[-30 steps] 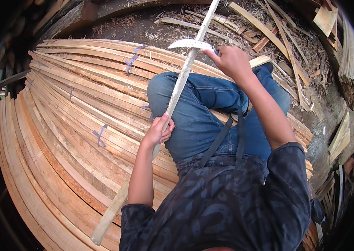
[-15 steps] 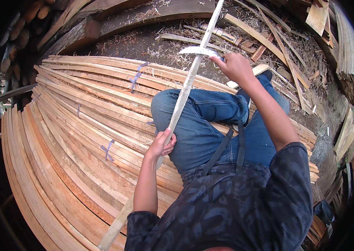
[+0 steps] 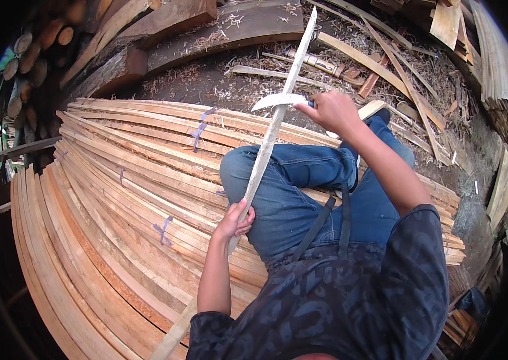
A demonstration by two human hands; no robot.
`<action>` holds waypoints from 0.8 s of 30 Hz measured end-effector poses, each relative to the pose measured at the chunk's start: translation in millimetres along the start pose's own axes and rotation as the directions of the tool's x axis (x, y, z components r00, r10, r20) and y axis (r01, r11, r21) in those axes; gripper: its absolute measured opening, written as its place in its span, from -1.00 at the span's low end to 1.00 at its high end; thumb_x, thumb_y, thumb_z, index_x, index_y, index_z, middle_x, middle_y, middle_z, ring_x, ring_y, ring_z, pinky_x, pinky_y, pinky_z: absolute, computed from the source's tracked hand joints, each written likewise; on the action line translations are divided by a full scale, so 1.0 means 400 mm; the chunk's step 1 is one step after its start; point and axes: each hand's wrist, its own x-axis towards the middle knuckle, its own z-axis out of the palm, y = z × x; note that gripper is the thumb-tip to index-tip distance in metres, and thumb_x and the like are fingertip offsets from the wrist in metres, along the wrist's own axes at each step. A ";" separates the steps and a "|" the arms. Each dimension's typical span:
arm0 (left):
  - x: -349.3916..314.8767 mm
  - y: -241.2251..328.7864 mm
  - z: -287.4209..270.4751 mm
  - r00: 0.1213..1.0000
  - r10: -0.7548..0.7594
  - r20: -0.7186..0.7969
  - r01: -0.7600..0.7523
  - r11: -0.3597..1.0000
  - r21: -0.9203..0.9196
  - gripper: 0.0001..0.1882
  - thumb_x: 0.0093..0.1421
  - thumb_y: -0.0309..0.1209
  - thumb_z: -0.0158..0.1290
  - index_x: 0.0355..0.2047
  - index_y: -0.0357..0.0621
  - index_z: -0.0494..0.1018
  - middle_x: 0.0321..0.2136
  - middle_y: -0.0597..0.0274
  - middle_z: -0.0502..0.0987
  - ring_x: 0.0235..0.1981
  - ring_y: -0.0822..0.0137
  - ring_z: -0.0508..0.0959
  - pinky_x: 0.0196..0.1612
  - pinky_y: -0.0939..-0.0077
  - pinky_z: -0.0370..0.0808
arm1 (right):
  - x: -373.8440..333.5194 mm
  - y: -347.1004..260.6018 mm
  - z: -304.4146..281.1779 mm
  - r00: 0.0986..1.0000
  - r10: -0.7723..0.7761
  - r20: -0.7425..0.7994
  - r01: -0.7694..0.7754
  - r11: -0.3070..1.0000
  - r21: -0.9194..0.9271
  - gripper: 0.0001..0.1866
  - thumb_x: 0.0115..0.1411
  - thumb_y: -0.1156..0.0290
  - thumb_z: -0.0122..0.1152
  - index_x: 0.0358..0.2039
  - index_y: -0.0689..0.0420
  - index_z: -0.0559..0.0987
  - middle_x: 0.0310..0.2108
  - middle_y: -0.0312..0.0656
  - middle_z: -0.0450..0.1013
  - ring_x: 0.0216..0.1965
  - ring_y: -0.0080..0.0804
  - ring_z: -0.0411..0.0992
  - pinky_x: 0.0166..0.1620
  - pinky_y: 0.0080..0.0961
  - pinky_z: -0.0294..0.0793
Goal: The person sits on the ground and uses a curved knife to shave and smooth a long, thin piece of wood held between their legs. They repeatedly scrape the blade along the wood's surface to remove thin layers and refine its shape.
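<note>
Blue jeans (image 3: 284, 207) mid-frame — black shirt (image 3: 332, 300), blue-grey patterned, below — white blade (image 3: 275, 101) up top, greyish stick (image 3: 265, 147), tan planks (image 3: 110, 234) left, purple ties (image 3: 163, 231)!

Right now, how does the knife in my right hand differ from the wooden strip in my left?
The knife is short and curved; the wooden strip is long and narrow.
The knife lies crosswise, its tip pointing left; the wooden strip slants from lower left to upper right.
The right hand holds the knife by its handle; the left hand holds the wooden strip partway along.
Both look pale, and they cross in this view.
</note>
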 end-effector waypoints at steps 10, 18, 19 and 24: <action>0.005 0.012 0.012 1.000 -0.018 -0.020 0.019 0.998 0.060 -0.35 0.36 0.15 -0.28 -0.59 -0.17 0.32 -0.90 0.52 0.03 -0.92 0.59 0.05 -0.84 0.67 -0.01 | 0.101 0.197 -0.020 0.950 0.239 -0.201 -0.260 0.962 -0.083 -0.14 0.17 -0.41 -0.13 -0.69 0.23 0.58 -0.63 0.03 0.51 -0.51 -0.09 0.56 -0.45 -0.17 0.52; -0.012 -0.007 -0.003 0.999 -0.033 -0.019 0.033 0.999 0.022 -0.34 0.37 0.15 -0.29 -0.60 -0.18 0.32 -0.90 0.51 0.02 -0.92 0.59 0.05 -0.84 0.67 -0.02 | 0.013 -0.017 -0.011 0.969 -0.205 0.138 0.221 0.968 -0.115 -0.17 0.17 -0.41 -0.15 -0.67 0.18 0.60 -0.69 -0.02 0.48 -0.59 -0.03 0.52 -0.45 -0.17 0.53; -0.013 -0.003 -0.001 0.999 -0.027 -0.024 0.028 0.999 0.026 -0.34 0.37 0.15 -0.29 -0.60 -0.18 0.32 -0.90 0.51 0.02 -0.92 0.59 0.05 -0.84 0.67 -0.02 | 0.052 0.016 -0.020 0.985 -0.160 0.057 0.165 0.982 -0.095 -0.16 0.17 -0.42 -0.16 -0.68 0.18 0.60 -0.70 -0.04 0.48 -0.59 -0.06 0.52 -0.46 -0.19 0.54; 0.005 0.023 0.003 0.999 -0.033 -0.001 0.033 0.995 0.091 -0.33 0.36 0.16 -0.28 -0.61 -0.18 0.31 -0.90 0.51 0.02 -0.91 0.58 0.05 -0.83 0.66 -0.04 | 0.179 0.235 -0.086 0.919 0.328 -0.217 -0.341 0.940 -0.027 -0.13 0.17 -0.42 -0.16 -0.71 0.23 0.56 -0.66 0.01 0.49 -0.54 -0.04 0.53 -0.44 -0.21 0.52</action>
